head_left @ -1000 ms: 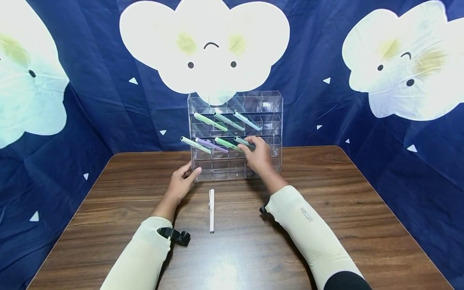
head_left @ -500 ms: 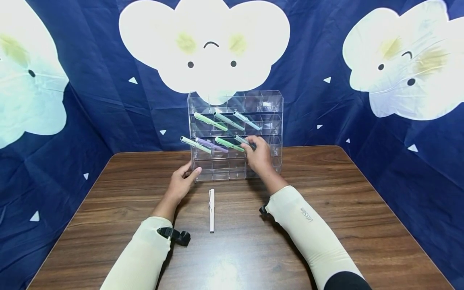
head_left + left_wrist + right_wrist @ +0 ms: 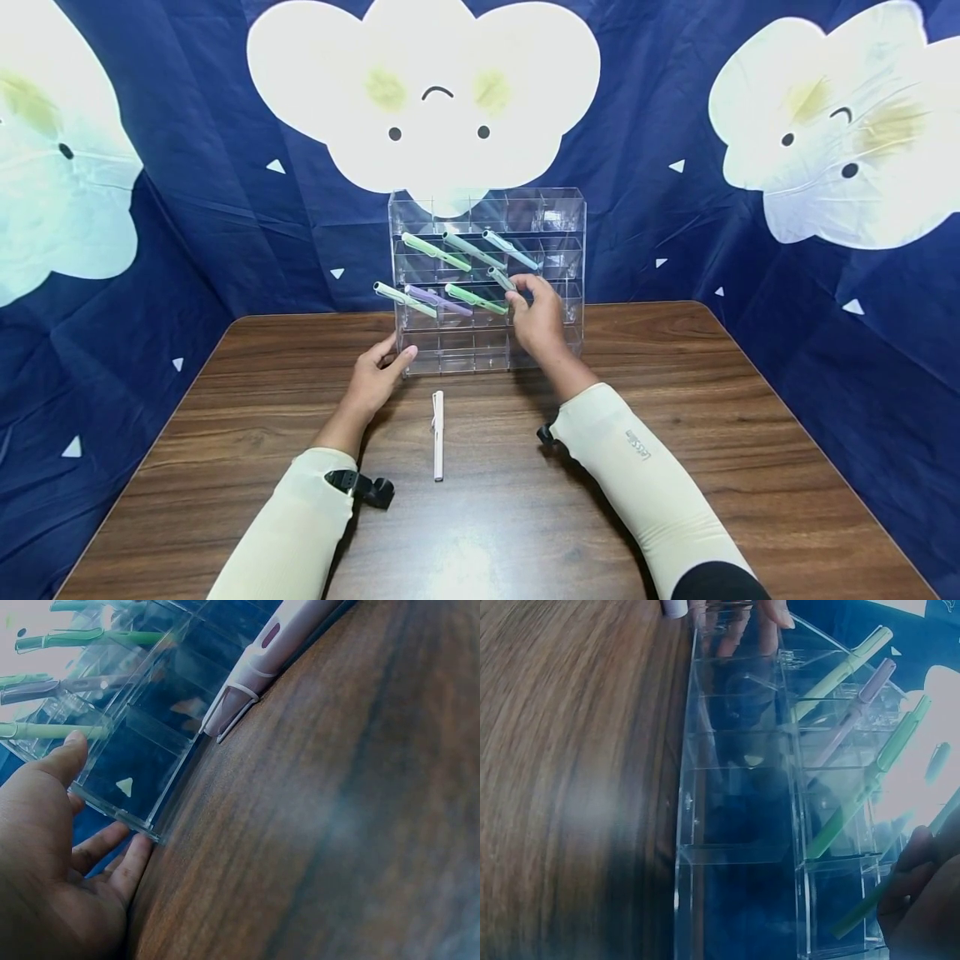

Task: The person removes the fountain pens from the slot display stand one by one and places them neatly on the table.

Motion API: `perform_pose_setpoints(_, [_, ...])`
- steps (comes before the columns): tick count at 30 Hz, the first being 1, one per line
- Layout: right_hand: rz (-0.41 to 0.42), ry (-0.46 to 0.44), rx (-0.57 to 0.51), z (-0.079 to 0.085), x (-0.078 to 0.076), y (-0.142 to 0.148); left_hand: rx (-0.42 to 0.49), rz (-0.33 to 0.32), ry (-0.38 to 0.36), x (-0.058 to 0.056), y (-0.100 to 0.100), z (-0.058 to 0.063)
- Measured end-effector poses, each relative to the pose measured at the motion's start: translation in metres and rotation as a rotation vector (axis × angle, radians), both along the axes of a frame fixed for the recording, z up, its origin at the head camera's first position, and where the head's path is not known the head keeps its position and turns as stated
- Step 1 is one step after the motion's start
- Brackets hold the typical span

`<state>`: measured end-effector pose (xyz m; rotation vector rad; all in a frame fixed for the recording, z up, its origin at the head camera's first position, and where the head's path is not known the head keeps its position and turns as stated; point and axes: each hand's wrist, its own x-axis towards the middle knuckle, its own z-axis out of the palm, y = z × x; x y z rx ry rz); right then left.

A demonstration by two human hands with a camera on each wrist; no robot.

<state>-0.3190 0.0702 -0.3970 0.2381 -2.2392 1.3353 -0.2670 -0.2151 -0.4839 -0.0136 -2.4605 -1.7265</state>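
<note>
A clear acrylic pen rack [image 3: 453, 364] with several compartments stands at the back of the table. My left hand [image 3: 372, 379] grips its lower left edge, thumb in front and other fingers along the side. My right hand [image 3: 538, 317] pinches a grey-green pen [image 3: 500, 277], tilted in front of the third row; its lower end [image 3: 857, 911] shows among the compartments in the right wrist view. Left of it in that row lean a green pen [image 3: 475, 298], a purple pen [image 3: 438, 301] and a pale mint pen [image 3: 405, 300]. A pale pink-white pen [image 3: 438, 437] lies on the table.
Above, the second row holds a light green pen [image 3: 437, 252], a grey-green pen [image 3: 474, 251] and a light blue pen [image 3: 511, 249]. Behind the rack hangs a dark blue curtain [image 3: 315, 233] with white clouds. The wooden table [image 3: 675, 400] extends to both sides.
The pinched grey-green pen and my right hand have shifted slightly up and right, its cap end now higher than the neighbouring pens' in that row. My left hand keeps its place.
</note>
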Motion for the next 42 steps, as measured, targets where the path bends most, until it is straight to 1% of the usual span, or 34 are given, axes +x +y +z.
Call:
perform_pose_setpoints(9, [0.019, 0.049, -0.007, 0.007, 0.004, -0.002, -0.018, 0.003, -0.001, 0.002, 0.0, 0.001])
perform_pose_setpoints(13, [0.034, 0.068, -0.044, 0.012, 0.008, -0.004, -0.018, 0.004, -0.005, 0.002, -0.001, 0.001])
perform_pose_setpoints(18, [0.091, 0.156, -0.135, 0.019, 0.016, -0.006, -0.008, 0.003, -0.002, 0.002, -0.002, 0.001])
perform_pose_setpoints(20, [0.117, 0.197, -0.15, 0.021, 0.021, -0.007, -0.004, 0.001, 0.002, 0.002, -0.002, 0.001])
perform_pose_setpoints(25, [0.154, 0.277, -0.122, 0.025, 0.033, -0.009, -0.003, 0.005, 0.006, 0.002, -0.002, 0.0])
perform_pose_setpoints(29, [0.156, 0.301, -0.088, 0.025, 0.042, -0.011, -0.008, 0.005, 0.003, 0.002, -0.002, 0.0])
perform_pose_setpoints(32, [0.166, 0.286, -0.085, 0.025, 0.048, -0.011, -0.017, 0.003, 0.0, 0.001, -0.002, 0.0])
perform_pose_setpoints(36, [0.196, 0.232, -0.091, 0.022, 0.056, -0.011, -0.018, 0.001, 0.004, 0.0, -0.001, 0.0])
perform_pose_setpoints(39, [0.225, 0.167, -0.084, 0.021, 0.062, -0.01, -0.012, 0.001, 0.007, 0.0, 0.0, 0.001])
perform_pose_setpoints(42, [0.286, 0.073, -0.105, 0.02, 0.067, -0.009, -0.007, 0.005, 0.002, 0.001, 0.0, 0.001])
